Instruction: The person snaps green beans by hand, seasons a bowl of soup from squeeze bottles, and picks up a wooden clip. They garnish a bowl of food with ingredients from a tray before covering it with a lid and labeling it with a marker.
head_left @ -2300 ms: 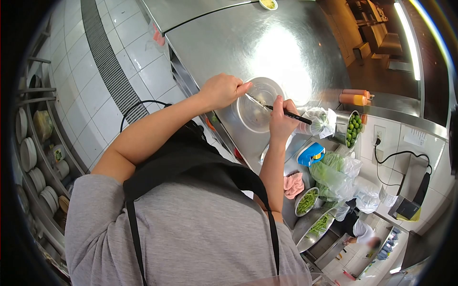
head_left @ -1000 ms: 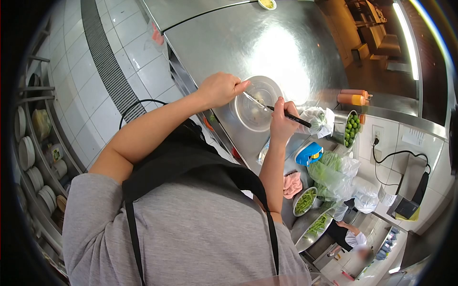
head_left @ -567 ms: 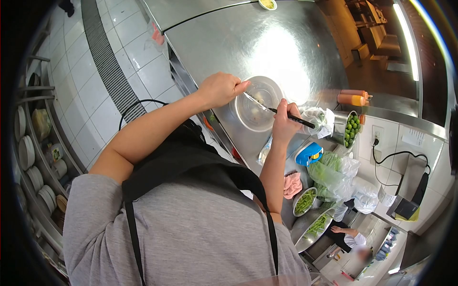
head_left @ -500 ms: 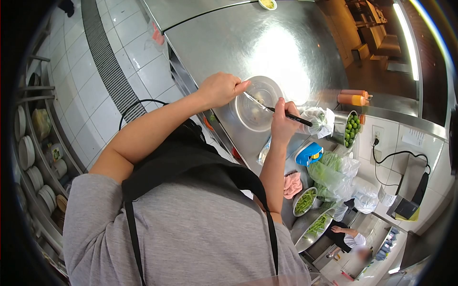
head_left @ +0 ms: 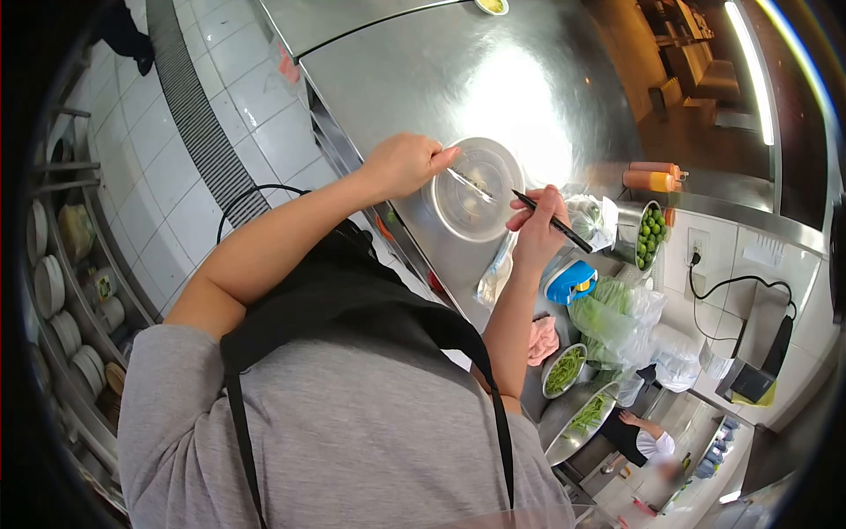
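Observation:
A round translucent plastic container [head_left: 458, 216] rests on the steel counter, with a narrow strip [head_left: 470, 185] bearing dark marks across its top. My left hand [head_left: 405, 166] is at its left rim, fingers curled and thumb over the edge; the fingertips are hidden. A black marker pen [head_left: 564, 227] is gripped in my right hand [head_left: 539, 222], just right of the container. The pen's tip points up and left, apart from the strip.
Right of my hands are a blue-and-white object [head_left: 568, 282], a pot of limes [head_left: 650, 236], sauce bottles [head_left: 652, 179], bagged greens [head_left: 608, 304], a pink cloth [head_left: 542, 339] and bowls of cut green vegetables [head_left: 564, 370]. A co-worker [head_left: 648, 438] stands beyond. Another person's leg [head_left: 128, 40] shows upper left.
My right hand has moved slightly right with the marker pen, lifting its tip off the strip. My left hand stays put. A person's leg has come further into view at the upper left.

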Available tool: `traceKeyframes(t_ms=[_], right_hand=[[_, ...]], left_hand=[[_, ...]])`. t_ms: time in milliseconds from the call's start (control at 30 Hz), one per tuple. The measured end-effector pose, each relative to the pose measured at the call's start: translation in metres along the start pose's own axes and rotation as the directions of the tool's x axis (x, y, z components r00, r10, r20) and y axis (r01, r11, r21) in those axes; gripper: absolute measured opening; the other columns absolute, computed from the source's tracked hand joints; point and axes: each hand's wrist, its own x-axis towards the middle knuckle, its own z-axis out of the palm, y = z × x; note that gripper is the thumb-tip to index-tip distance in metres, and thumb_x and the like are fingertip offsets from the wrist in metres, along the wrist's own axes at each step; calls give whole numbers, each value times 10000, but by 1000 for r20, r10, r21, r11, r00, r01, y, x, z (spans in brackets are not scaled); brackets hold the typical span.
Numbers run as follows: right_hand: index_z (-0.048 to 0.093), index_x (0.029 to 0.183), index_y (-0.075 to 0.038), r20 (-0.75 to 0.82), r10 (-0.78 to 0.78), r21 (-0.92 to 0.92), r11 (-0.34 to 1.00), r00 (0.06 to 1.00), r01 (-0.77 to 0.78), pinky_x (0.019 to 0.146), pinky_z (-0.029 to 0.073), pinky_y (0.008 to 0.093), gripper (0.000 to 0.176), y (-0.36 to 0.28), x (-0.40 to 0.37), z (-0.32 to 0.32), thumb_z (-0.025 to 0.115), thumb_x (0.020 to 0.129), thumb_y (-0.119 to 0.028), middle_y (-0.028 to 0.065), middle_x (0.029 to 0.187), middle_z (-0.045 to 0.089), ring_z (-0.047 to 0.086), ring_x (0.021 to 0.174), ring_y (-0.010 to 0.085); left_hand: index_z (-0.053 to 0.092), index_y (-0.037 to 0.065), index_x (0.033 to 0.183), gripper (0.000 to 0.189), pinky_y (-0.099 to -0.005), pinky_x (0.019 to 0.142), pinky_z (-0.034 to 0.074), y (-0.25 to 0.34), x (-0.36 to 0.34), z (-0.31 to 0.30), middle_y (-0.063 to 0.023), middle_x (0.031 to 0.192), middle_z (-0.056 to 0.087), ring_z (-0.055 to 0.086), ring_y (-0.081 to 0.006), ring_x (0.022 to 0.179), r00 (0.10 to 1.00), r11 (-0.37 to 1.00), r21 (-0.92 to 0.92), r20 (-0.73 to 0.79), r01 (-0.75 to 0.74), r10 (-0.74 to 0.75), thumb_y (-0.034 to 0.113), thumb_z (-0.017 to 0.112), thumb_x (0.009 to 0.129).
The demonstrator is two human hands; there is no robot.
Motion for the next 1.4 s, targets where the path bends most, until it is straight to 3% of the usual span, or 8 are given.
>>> traceKeyframes(t_ms=[167, 233, 600, 800, 867, 1000, 1167, 1400], right_hand=[[497, 581, -21, 1, -16, -274, 962, 1000, 15, 362, 279, 184, 277, 6, 2, 12, 669, 758, -146, 19, 495, 497, 393, 391, 35], [443, 512, -31, 57, -299, -387, 873, 953, 297, 383, 241, 208, 346, 19, 5, 10, 665, 759, -129, -7, 459, 420, 317, 416, 38], [413, 482, -44, 116, -317, -418, 844, 941, 336, 390, 260, 190, 369, 25, 7, 9, 606, 792, -98, -1, 427, 436, 353, 396, 33], [388, 500, -33, 98, -280, -357, 886, 955, 296, 402, 225, 224, 350, 24, 6, 11, 617, 764, -55, -13, 449, 353, 283, 440, 48], [418, 483, -43, 105, -289, -408, 860, 952, 306, 390, 268, 192, 354, 24, 7, 8, 594, 788, -81, 0, 435, 444, 370, 399, 37], [416, 485, -43, 137, -310, -434, 835, 941, 339, 399, 280, 193, 360, 23, 7, 6, 601, 789, -99, 1, 436, 442, 382, 407, 41], [444, 507, -40, -48, -188, -276, 946, 981, 168, 401, 269, 193, 344, 13, 3, 3, 615, 794, -125, 0, 442, 454, 368, 411, 39], [427, 506, -43, 95, -269, -398, 872, 958, 285, 410, 289, 188, 354, 23, 5, -1, 608, 799, -127, -12, 445, 440, 390, 411, 40]], left_hand=[[561, 3, 626, 492, -407, 521, 393, 9, 0, -5, -166, 536, 513, 498, -328, 510, 997, 997, 46, 49, 56, -58, 394, 396, 874], [558, 3, 623, 492, -407, 518, 391, 10, -1, -5, -164, 531, 510, 495, -327, 506, 998, 998, 33, 39, 46, -47, 394, 396, 874], [549, 4, 596, 504, -407, 496, 388, 5, 0, -4, -159, 510, 504, 489, -323, 486, 1000, 998, 57, 19, 21, -22, 403, 406, 869], [547, 2, 589, 512, -404, 496, 389, 6, 1, -5, -161, 508, 503, 489, -320, 485, 999, 997, 71, 29, 24, -26, 405, 402, 868], [547, 2, 587, 511, -404, 497, 389, 6, 1, -5, -161, 509, 504, 490, -320, 486, 999, 997, 67, 32, 30, -32, 404, 401, 868], [545, 5, 583, 514, -404, 499, 390, 2, 2, -3, -160, 509, 506, 493, -318, 486, 999, 998, 63, 28, 22, -24, 406, 398, 869], [543, 6, 581, 515, -406, 502, 391, 3, 1, -3, -162, 514, 509, 493, -320, 487, 999, 998, 64, 25, 21, -23, 408, 399, 869], [512, -22, 607, 487, -381, 470, 349, -1, 2, 0, -180, 511, 450, 421, -310, 456, 1000, 1000, 15, 10, 10, -10, 379, 433, 871]])
